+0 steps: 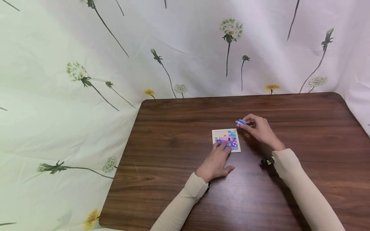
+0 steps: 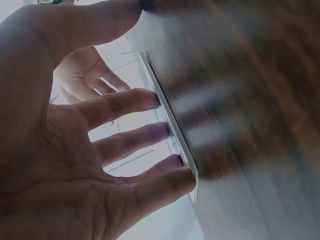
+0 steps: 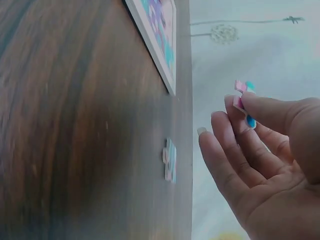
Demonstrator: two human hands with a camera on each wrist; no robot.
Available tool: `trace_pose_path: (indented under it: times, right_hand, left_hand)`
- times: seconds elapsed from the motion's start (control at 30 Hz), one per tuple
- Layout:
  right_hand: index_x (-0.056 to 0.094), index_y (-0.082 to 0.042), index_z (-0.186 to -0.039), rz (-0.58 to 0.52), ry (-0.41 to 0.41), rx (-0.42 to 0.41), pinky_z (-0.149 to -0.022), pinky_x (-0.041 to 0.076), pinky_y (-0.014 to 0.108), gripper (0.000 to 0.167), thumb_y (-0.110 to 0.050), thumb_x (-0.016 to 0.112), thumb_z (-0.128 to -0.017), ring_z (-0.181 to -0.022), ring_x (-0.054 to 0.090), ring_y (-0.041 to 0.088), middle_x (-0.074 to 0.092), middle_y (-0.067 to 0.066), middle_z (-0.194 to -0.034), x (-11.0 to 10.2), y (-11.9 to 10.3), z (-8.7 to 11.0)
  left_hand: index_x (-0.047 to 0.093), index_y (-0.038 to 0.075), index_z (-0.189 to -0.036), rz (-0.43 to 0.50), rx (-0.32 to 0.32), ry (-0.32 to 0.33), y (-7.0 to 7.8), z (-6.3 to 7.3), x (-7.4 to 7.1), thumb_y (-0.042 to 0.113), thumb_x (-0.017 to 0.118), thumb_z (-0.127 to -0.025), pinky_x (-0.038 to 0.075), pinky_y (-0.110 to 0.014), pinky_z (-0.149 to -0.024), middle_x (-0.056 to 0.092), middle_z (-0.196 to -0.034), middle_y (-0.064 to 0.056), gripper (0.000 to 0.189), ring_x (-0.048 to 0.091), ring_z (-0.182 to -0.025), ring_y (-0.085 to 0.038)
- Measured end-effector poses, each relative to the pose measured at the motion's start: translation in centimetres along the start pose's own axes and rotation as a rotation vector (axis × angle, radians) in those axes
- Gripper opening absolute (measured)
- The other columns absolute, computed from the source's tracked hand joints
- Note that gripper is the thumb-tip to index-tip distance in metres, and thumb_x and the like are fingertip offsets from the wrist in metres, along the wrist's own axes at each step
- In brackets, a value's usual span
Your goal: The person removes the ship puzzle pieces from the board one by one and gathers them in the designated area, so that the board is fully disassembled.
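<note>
A small square picture puzzle (image 1: 234, 140) in a white frame lies on the table, with a pink and purple picture and a bare cream patch along its upper left. My left hand (image 1: 215, 161) rests fingertips on its lower part, fingers spread and thumb out to the side. Just beyond the frame's upper right corner, my right hand (image 1: 260, 129) pinches a blue and pink puzzle piece (image 3: 245, 102) between thumb and index finger, raised above the table. Another puzzle piece (image 3: 170, 161) lies on the tabletop below the right hand, mostly hidden by that hand in the head view.
The brown wooden table (image 1: 162, 166) has rounded corners. Behind it and to the left hangs a white cloth (image 1: 185, 38) printed with dandelions. A dark band (image 1: 268, 161) shows at the right wrist, below the cream sleeve (image 1: 292, 166).
</note>
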State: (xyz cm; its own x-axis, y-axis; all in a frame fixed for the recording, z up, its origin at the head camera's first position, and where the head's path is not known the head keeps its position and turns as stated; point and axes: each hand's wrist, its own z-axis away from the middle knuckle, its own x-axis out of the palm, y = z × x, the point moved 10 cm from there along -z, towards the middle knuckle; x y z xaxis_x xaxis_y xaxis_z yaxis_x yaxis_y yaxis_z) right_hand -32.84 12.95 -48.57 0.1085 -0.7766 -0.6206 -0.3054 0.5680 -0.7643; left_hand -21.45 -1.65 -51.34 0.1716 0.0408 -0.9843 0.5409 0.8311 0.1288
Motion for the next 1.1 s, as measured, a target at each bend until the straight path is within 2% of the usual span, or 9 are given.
trace_pose_path:
  times: [0.17, 0.4, 0.57, 0.77, 0.9, 1.1]
  right_hand:
    - [0.068, -0.004, -0.116, -0.021, 0.006, 0.036, -0.068, 0.053, 0.019, 0.020, -0.019, 0.066, -0.103, -0.089, 0.072, 0.033, 0.076, 0.018, -0.101, -1.0, 1.0, 0.5]
    - [0.067, -0.004, -0.123, -0.020, 0.021, 0.092, -0.068, 0.052, 0.019, 0.026, -0.024, 0.062, -0.106, -0.090, 0.073, 0.029, 0.076, 0.019, -0.104, -2.2, 2.1, 1.2]
    - [0.069, -0.001, -0.122, -0.019, 0.061, 0.093, -0.062, 0.052, 0.019, 0.026, -0.020, 0.063, -0.105, -0.079, 0.075, 0.017, 0.075, 0.022, -0.099, -3.1, 2.7, 1.5]
    - [0.068, 0.005, -0.121, -0.037, 0.083, 0.138, -0.059, 0.054, 0.016, 0.026, -0.014, 0.066, -0.103, -0.067, 0.070, -0.002, 0.076, 0.030, -0.102, -3.8, 4.1, 2.0]
    - [0.063, 0.011, -0.119, -0.063, 0.083, 0.168, -0.060, 0.058, 0.018, 0.028, -0.009, 0.068, -0.101, -0.065, 0.068, -0.005, 0.074, 0.034, -0.102, -4.0, 4.9, 2.2]
    - [0.060, 0.011, -0.115, -0.028, 0.105, 0.211, -0.059, 0.056, 0.016, 0.024, -0.006, 0.068, -0.100, -0.066, 0.067, -0.003, 0.074, 0.033, -0.100, -4.7, 5.7, 2.5]
  left_hand:
    - [0.056, 0.010, -0.148, -0.004, 0.001, -0.001, 0.0, 0.2, 0.0, 0.052, 0.072, -0.094, 0.032, -0.045, -0.127, 0.048, -0.161, -0.012, 0.070, 0.042, -0.151, -0.032]
    - [0.055, 0.010, -0.148, 0.024, 0.010, 0.008, 0.0, 0.0, 0.1, 0.050, 0.073, -0.094, 0.032, -0.045, -0.127, 0.047, -0.161, -0.013, 0.069, 0.042, -0.151, -0.033]
    - [0.056, 0.009, -0.147, 0.024, 0.006, 0.012, -0.1, 0.1, 0.2, 0.050, 0.073, -0.093, 0.033, -0.044, -0.126, 0.047, -0.161, -0.013, 0.070, 0.043, -0.150, -0.033]
    - [0.055, 0.009, -0.148, 0.028, 0.001, 0.012, -0.2, 0.2, 0.2, 0.051, 0.073, -0.093, 0.033, -0.044, -0.126, 0.047, -0.161, -0.013, 0.071, 0.042, -0.151, -0.032]
    - [0.055, 0.008, -0.148, 0.017, 0.007, 0.005, -0.1, 0.1, 0.1, 0.051, 0.072, -0.094, 0.029, -0.044, -0.128, 0.049, -0.160, -0.013, 0.071, 0.041, -0.153, -0.026]
    - [0.055, 0.009, -0.148, 0.029, 0.001, 0.000, -0.1, 0.0, 0.1, 0.052, 0.072, -0.093, 0.030, -0.045, -0.128, 0.047, -0.161, -0.013, 0.071, 0.041, -0.153, -0.029]
